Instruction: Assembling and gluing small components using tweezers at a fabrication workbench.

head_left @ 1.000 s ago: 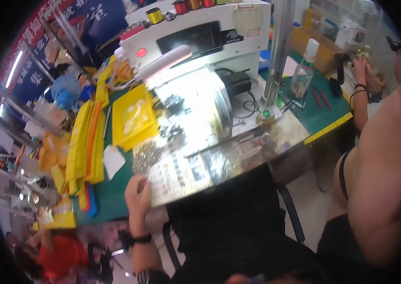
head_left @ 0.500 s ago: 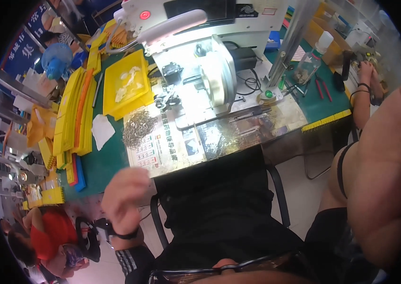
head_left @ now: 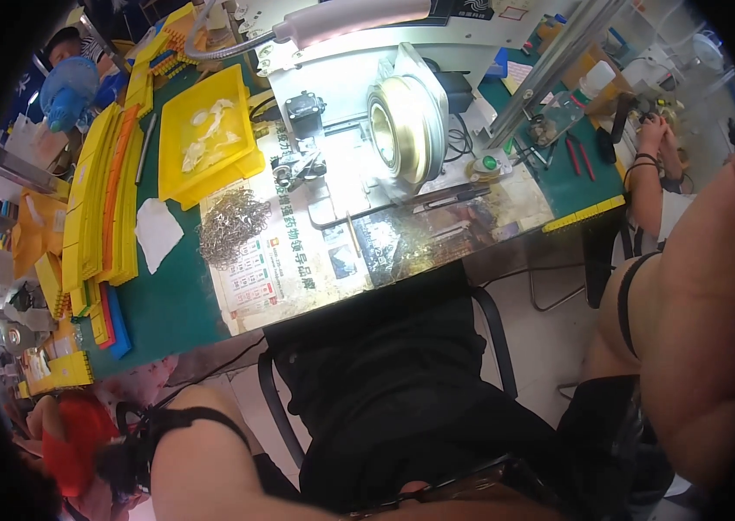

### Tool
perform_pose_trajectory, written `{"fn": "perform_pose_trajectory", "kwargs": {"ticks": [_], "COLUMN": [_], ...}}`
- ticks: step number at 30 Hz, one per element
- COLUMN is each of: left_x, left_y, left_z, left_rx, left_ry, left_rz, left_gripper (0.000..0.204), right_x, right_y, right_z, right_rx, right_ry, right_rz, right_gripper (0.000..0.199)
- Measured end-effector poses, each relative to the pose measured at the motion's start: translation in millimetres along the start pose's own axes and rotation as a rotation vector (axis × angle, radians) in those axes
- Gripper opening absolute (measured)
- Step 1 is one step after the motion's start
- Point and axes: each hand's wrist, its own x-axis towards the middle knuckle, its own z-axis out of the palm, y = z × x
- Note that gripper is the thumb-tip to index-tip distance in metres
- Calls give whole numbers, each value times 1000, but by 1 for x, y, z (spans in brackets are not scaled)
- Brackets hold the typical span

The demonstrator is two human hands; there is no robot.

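Observation:
My left forearm (head_left: pixel 211 469) comes up from the lower left with a black strap at the wrist (head_left: pixel 164 424). My left hand (head_left: pixel 123 462) beyond the strap is dark and blurred, below the bench's front edge and touching nothing I can make out. Only my right arm (head_left: pixel 706 330) shows at the right, with a black strap; its hand is out of frame. On the bench lie a pile of small metal parts (head_left: pixel 230 224), a yellow tray (head_left: pixel 178 178) holding white pieces, and a machine with a brass-coloured disc (head_left: pixel 402 126).
A black chair (head_left: pixel 385 347) stands before the green-matted bench (head_left: pixel 159 304). Stacked yellow strips (head_left: pixel 98 208) and a white cloth (head_left: pixel 159 233) lie at the left. A lamp (head_left: pixel 341 17) hangs over the machine. Another person's hand (head_left: pixel 654 139) works at the far right, and someone in red (head_left: pixel 72 443) is at the lower left.
My left hand has left the bench's front edge and dropped down and back toward the lower left. The view has moved closer to the bench.

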Motion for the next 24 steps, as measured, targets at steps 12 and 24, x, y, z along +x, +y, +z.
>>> {"fn": "perform_pose_trajectory", "kwargs": {"ticks": [12, 24], "left_x": [-25, -72], "left_y": [46, 35], "left_z": [-44, -29], "left_rx": [316, 445], "left_ry": [-31, -32], "left_rz": [200, 336], "left_gripper": [68, 67], "right_x": [-11, -59], "right_y": [4, 6], "right_z": [-2, 8], "right_rx": [4, 16], "right_ry": [17, -12], "right_rz": [-21, -60], "right_gripper": [73, 79]}}
